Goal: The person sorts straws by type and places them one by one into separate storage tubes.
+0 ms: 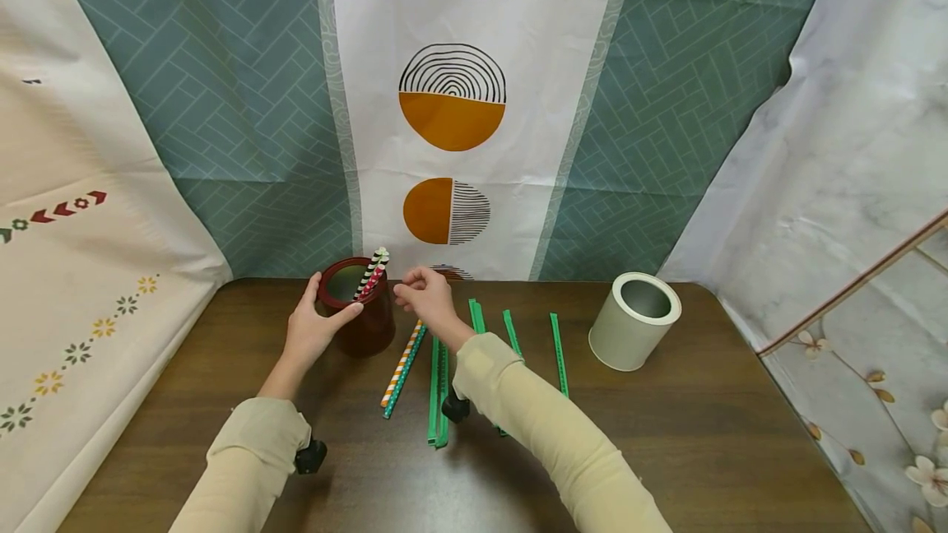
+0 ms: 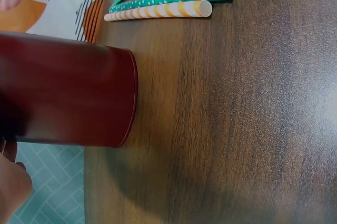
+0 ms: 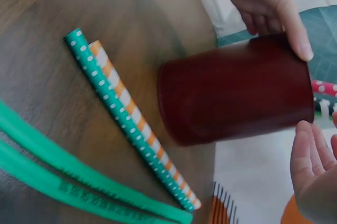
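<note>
A dark red canister stands at the back left of the table. My left hand grips it near the rim, the thumb on the near side. Leaning out of its mouth are a black-and-white paper straw and a pink straw with white dots. My right hand is beside the rim on the right, fingers loosely bent with nothing visible between them. In front of the canister lie an orange-and-white striped straw and a green straw with white dots, side by side.
Several green wrapped strips lie in the middle of the table, some partly under my right forearm. Farther right, another green strip lies apart. A cream canister stands tilted-looking at the back right. Patterned cloth hangs behind.
</note>
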A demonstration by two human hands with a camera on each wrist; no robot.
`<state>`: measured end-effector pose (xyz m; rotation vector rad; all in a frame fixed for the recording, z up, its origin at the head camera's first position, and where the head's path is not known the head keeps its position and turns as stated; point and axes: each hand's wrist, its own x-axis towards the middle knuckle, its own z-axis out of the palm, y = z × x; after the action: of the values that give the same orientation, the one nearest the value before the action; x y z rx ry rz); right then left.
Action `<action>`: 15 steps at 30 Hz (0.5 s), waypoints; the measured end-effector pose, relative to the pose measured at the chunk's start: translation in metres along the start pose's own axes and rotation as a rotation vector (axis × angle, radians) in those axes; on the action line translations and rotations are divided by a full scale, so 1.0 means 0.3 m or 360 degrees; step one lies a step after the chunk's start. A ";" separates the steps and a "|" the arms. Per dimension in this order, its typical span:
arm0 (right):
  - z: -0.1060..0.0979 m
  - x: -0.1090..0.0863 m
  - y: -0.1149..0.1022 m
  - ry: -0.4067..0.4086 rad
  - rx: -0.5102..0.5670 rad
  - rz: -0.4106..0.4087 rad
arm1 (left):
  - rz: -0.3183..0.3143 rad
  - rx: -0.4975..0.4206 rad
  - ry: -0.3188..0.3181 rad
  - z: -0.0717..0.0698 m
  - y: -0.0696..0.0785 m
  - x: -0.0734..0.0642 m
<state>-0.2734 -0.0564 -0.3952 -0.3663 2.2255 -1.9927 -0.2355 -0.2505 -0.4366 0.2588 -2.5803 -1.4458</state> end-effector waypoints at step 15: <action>-0.053 0.002 0.205 -0.0287 -0.0595 0.0072 | -0.0007 -0.0007 -0.0010 -0.001 0.000 -0.002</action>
<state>-0.2837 -0.0354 -0.4541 -0.5066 2.4545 -1.4498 -0.2349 -0.2504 -0.4364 0.2598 -2.5824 -1.4560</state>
